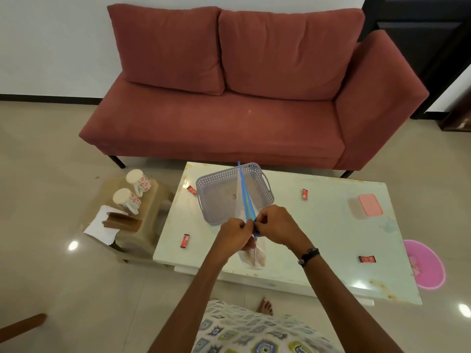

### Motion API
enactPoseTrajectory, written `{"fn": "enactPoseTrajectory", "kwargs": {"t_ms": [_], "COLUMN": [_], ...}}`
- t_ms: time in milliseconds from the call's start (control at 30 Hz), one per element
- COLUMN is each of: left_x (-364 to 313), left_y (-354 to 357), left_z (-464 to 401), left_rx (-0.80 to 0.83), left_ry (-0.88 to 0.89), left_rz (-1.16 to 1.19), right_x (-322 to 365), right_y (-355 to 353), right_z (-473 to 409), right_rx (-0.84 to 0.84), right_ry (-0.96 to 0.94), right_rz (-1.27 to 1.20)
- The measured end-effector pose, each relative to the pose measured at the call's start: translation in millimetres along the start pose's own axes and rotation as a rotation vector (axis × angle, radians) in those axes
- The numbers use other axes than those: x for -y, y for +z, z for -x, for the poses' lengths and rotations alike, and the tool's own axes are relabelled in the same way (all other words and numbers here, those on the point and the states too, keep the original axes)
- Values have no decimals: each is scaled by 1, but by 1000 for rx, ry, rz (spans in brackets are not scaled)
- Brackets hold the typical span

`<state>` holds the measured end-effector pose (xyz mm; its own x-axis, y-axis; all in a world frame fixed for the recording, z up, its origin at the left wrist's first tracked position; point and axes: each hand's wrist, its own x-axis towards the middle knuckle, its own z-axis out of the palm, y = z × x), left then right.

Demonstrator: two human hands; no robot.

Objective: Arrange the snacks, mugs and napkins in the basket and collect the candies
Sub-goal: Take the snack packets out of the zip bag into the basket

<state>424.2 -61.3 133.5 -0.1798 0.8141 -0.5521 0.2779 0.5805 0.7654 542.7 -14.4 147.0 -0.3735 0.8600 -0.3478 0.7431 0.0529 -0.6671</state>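
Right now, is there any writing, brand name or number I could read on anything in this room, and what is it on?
None can be read.
Four red candy wrappers on the white table: light markings, too small and blurred to read.
Two white mugs: red flower pattern only, no words.
Zip bag held by both hands: plain blue strip.
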Motion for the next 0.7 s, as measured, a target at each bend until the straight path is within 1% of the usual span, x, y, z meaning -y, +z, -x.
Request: {"fn": "enactPoseTrajectory", "kwargs": {"t_ms": [33, 67, 100, 133, 233, 300, 400, 533, 633, 700], "left_x": [-3, -4, -4, -4, 1, 4, 10, 12, 13, 14], "left_y": [-3, -6, -7, -6, 5, 13, 19, 23, 27, 28], "left_z": [2, 1, -1, -2, -4, -4, -6, -8, -7, -7], "left_rx": [95, 148, 164, 158, 94, 69, 41, -44, -127, -165], "left_ry": [-33, -30, -5, 26, 93, 117, 126, 123, 102, 106], "left_rz": [54, 77, 74, 58, 7, -2, 22, 81, 117, 124], "right_x": [0, 0, 0, -2, -9, -11, -13, -16, -15, -14], "right_y": [0, -1, -2, -3, -11, -17, -17, -6, 3, 6], "right_z": [0, 1, 1, 2, 1, 2, 5, 10, 13, 14], "right_rx": [-18, -32, -33, -14, 133, 186, 158, 74, -8, -27], "right_ry": [-4, 0, 12, 35, 138, 152, 154, 248, 276, 284], "right_rz": [-8, -22, -37, -45, -72, -114, -222, -466, -542, -558]}}
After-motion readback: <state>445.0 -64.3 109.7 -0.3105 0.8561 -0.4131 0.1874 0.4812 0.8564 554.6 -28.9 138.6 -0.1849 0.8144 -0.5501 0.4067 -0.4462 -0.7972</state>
